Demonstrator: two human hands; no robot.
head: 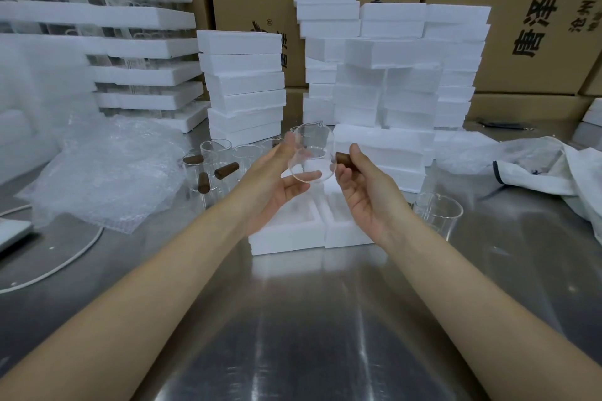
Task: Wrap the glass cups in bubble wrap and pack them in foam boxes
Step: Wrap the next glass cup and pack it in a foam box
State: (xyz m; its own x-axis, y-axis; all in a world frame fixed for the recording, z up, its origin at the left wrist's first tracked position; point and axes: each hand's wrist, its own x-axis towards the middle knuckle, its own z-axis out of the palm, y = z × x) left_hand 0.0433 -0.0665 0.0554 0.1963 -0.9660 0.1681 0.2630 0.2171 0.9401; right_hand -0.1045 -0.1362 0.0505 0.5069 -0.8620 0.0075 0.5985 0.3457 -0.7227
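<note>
A clear glass cup [312, 153] with a brown wooden handle is held up in front of me, its base turned toward the camera. My right hand [365, 185] grips the wooden handle [342, 158]. My left hand [277, 176] cups the glass from the left, thumb under its base. Below the hands lie two open foam box halves [286, 234] side by side on the steel table. Sheets of bubble wrap [107, 169] lie in a heap at the left.
Several more glass cups with brown handles [215, 166] stand left of centre; one glass cup [438, 210] stands at the right. Stacks of foam boxes [247, 88] and cardboard cartons [521, 10] line the back. White cloth [566, 169] lies at the right, a cable [65, 260] at the left.
</note>
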